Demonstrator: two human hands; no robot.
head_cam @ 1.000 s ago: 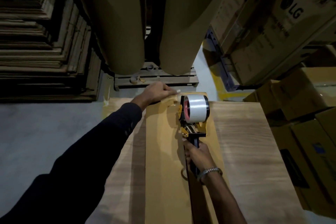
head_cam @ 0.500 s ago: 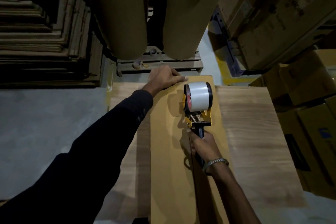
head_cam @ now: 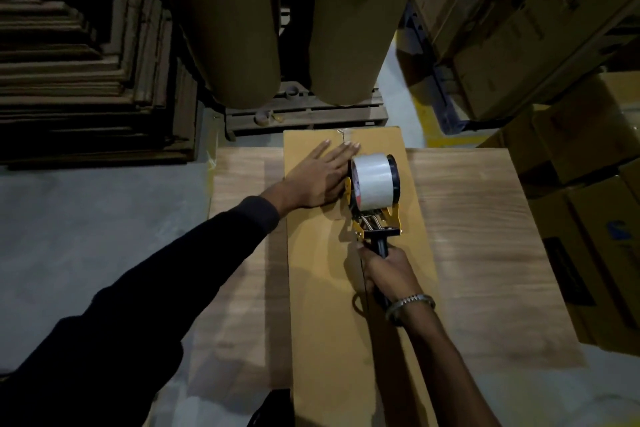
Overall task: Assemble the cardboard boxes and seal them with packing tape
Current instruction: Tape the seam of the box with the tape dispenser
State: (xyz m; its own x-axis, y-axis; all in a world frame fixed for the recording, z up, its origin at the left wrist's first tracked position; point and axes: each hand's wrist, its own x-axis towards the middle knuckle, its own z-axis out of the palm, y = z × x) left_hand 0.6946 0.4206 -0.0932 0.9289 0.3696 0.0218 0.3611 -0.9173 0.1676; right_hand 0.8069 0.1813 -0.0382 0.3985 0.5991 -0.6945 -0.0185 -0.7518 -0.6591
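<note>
A long, narrow brown cardboard box [head_cam: 325,288] lies lengthwise on a wooden table [head_cam: 485,253]. My left hand [head_cam: 318,177] lies flat on the box's far end, fingers straight, just left of the tape roll. My right hand [head_cam: 388,274] grips the black handle of a yellow tape dispenser [head_cam: 375,198], whose white roll stands on the box near its far end. A short piece of clear tape [head_cam: 346,139] shows at the box's far edge.
Two large brown paper rolls [head_cam: 235,28] stand on a wooden pallet [head_cam: 304,114] beyond the table. Flat cardboard sheets [head_cam: 79,62] are stacked at the left. Printed cartons [head_cam: 519,21] pile up at the right, close to the table's edge. Grey floor [head_cam: 86,236] lies to the left.
My left hand slid back from the box's far edge and flattened beside the roll. The dispenser came a little toward me along the box.
</note>
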